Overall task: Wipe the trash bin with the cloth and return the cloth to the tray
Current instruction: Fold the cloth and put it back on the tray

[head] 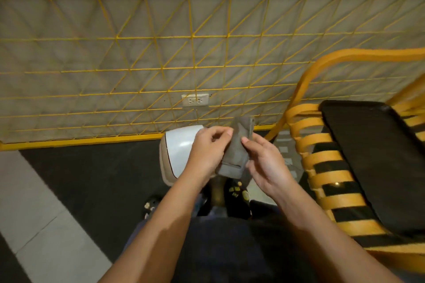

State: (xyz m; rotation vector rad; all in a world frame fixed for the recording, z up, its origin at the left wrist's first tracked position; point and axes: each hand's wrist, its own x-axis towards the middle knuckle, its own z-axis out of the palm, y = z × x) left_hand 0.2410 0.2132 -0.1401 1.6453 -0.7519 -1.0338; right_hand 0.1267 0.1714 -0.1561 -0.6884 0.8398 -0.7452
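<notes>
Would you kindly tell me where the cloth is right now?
Head view, centre: the cloth is pinched between the left hand and right hand, just over the white trash bin.

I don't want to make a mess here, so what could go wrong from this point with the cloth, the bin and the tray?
1. The left hand and right hand only pinch the cloth above the trash bin, so it might slip and drop.
2. The tray rests on a slatted chair; a tossed cloth could miss it and perhaps fall between the slats.
</notes>
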